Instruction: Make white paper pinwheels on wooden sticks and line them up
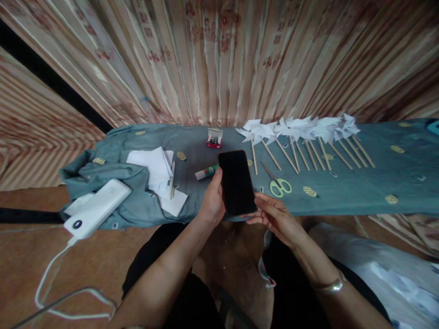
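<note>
A black smartphone (237,183) with a dark screen is held upright in front of me, over the near edge of the cloth. My left hand (213,197) grips its left side, thumb along the edge. At its lower right corner, my right hand (274,215) pinches the phone between thumb and fingers. Just behind my left thumb lies a glue stick (206,172) with a green and white label. Green-handled scissors (279,186) rest to the right of the phone. Beyond it stands a small open red box (214,140) with small dark pieces inside.
Several white paper pinwheels (298,129) on wooden sticks lie in a row at the back right. White paper sheets (151,163) and a pen (172,178) are on the left. A white power bank (98,209) with a cable sits at the left front. Curtains (219,59) hang behind.
</note>
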